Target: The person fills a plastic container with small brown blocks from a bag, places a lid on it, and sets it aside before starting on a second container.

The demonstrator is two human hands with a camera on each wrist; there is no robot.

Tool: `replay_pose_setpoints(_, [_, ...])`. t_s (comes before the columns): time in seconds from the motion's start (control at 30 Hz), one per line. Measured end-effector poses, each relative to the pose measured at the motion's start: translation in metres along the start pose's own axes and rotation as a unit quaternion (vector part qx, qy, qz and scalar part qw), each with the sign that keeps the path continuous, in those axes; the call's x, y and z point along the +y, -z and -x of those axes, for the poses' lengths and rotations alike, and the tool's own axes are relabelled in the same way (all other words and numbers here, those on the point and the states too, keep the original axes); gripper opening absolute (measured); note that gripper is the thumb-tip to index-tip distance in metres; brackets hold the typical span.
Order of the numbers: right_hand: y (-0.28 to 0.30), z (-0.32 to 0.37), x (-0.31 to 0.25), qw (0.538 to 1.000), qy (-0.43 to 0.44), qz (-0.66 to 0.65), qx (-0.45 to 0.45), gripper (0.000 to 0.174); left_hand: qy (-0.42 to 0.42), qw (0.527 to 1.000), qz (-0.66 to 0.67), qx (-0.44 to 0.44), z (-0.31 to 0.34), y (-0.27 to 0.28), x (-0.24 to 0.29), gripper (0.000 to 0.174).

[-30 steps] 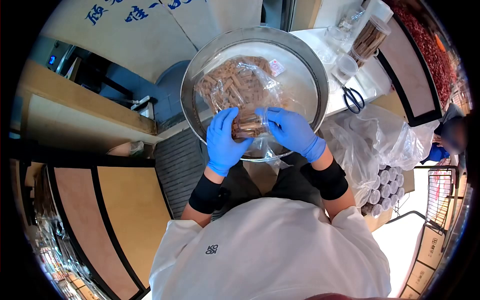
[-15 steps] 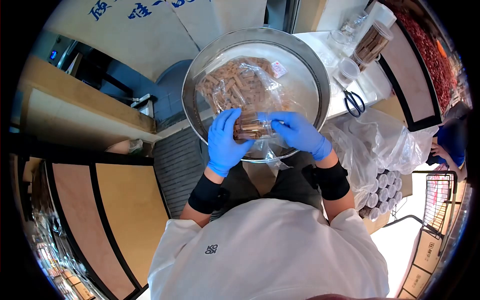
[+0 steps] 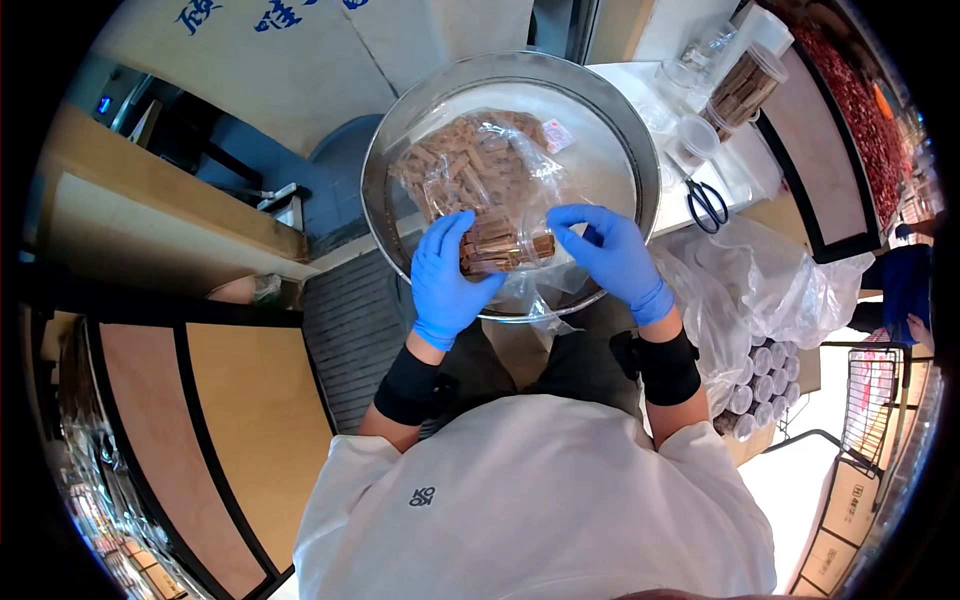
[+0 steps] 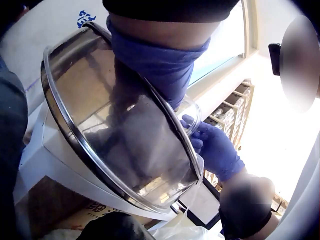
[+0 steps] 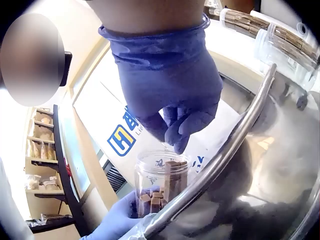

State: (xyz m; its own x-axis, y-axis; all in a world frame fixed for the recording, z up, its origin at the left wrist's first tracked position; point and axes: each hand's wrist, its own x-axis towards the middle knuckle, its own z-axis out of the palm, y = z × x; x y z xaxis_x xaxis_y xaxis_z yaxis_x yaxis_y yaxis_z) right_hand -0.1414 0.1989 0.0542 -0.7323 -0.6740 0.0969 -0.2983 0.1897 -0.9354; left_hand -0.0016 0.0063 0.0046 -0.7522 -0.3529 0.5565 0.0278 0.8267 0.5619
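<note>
Lying on its side in the head view, a clear jar (image 3: 488, 262) of brown sticks is gripped by the blue-gloved left hand (image 3: 450, 288). The right hand (image 3: 618, 262), also gloved, is just off the jar's mouth, with bent fingers and nothing visible in them. In the right wrist view that hand (image 5: 170, 95) hangs over the jar's rim (image 5: 161, 156), and the sticks (image 5: 175, 180) stand at uneven heights. Brown pieces (image 3: 470, 165) lie in a clear bag behind the jar. The left wrist view shows the right hand (image 4: 217, 150) beside the jar's rim (image 4: 195, 120); the left fingers are hidden.
A round metal pan (image 3: 640, 130) surrounds the bag. On the white table at right are scissors (image 3: 707, 206), an upright-tilted filled jar (image 3: 748, 85) and an empty-looking container (image 3: 697, 138). Plastic sheeting (image 3: 740, 270) and several lidded jars (image 3: 765, 385) are lower right.
The right hand has moved off the jar's mouth to the right, its fingers no longer touching the jar. The left hand keeps its grip in nearly the same place.
</note>
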Motion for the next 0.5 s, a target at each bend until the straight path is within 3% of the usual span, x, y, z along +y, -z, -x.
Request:
replay_pose_setpoints(0.13, [-0.002,0.004,-0.002,0.994,0.046,0.07,-0.067,0.025,-0.006,1.0,0.001,0.001,0.0,-0.002,-0.002,0.084])
replay_pose_setpoints(0.27, [-0.001,0.004,-0.01,0.997,0.029,0.058,-0.048,0.027,-0.007,1.0,-0.003,0.004,0.001,-0.002,-0.003,0.084])
replay_pose_setpoints(0.47, [0.005,0.003,0.006,0.978,0.049,0.143,-0.143,0.028,-0.02,1.0,-0.021,-0.01,0.0,0.0,-0.002,0.083])
replay_pose_setpoints(0.5, [0.003,0.003,0.009,0.973,0.111,0.157,-0.127,0.027,-0.021,0.999,-0.023,-0.015,0.0,0.0,-0.002,0.084])
